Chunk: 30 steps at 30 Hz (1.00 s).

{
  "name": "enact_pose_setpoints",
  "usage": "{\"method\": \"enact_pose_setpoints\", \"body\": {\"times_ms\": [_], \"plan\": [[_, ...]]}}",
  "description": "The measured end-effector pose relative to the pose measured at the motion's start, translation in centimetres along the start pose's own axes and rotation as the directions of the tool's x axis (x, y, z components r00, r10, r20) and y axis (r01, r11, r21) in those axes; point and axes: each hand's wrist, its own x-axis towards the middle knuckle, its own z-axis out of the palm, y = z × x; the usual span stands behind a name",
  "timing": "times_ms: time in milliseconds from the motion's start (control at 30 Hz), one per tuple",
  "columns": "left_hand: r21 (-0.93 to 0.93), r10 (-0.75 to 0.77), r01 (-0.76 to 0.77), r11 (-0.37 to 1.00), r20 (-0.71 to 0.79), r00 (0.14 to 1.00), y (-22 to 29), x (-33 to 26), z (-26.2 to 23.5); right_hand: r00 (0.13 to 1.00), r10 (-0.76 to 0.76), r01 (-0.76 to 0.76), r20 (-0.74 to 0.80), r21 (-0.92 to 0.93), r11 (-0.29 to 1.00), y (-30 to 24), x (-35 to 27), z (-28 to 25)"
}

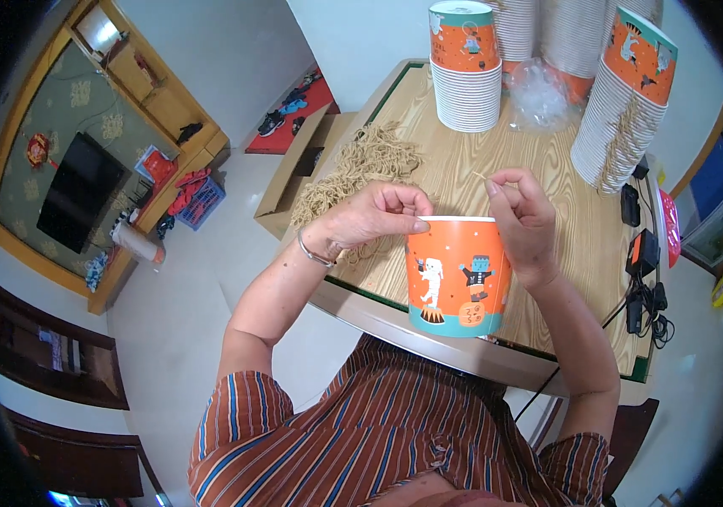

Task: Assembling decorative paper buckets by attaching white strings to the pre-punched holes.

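An orange paper bucket (452, 253) with a teal base and cartoon figures stands upright in front of me at the table's near edge. My left hand (378, 213) is closed at its left rim, the thumb lying along the edge and the other fingers curled. Above the right side of the rim, my right hand (523, 224) pinches a short end of tan string (480, 176) between thumb and forefinger. The inside of the bucket is hidden from this angle. Behind my left hand lies a tangled heap of tan strings (361, 165).
Nested stacks of matching buckets, one stack (467, 89) upright and another stack (619, 127) leaning, stand at the back of the wooden table (429, 160). A clear plastic bag (539, 93) sits between them. Black adapters and cables (644, 296) lie along the right edge. An open cardboard box (298, 160) adjoins the left side.
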Motion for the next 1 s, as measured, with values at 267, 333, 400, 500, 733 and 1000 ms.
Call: {"method": "enact_pose_setpoints", "body": {"times_ms": [267,333,400,500,733,1000], "plan": [[-0.017,-0.004,0.005,1.000,0.078,0.997,-0.1,0.2,-0.3,0.993,-0.099,0.096,-0.061,-0.056,0.994,0.5,-0.2,0.1],[-0.021,-0.014,0.016,1.000,0.078,0.997,-0.2,0.1,-0.3,0.997,-0.052,0.051,-0.056,-0.034,0.998,0.4,-0.2,0.0],[-0.042,0.005,-0.001,0.999,0.087,0.996,-0.2,0.1,-0.3,0.998,-0.038,0.036,-0.056,-0.042,0.998,0.4,-0.1,-0.1],[-0.020,-0.030,0.031,0.999,0.073,0.997,0.1,0.0,-0.1,0.998,-0.047,0.045,-0.050,-0.048,0.998,0.3,0.0,-0.1],[-0.001,-0.020,0.020,1.000,0.123,0.992,0.0,0.0,-0.3,0.999,0.002,-0.001,-0.043,0.026,1.000,0.8,-0.1,0.0],[0.017,-0.032,0.030,0.999,0.127,0.991,0.6,0.2,-0.2,0.991,0.130,-0.121,-0.024,0.230,0.966,0.7,0.5,-0.1]]}}
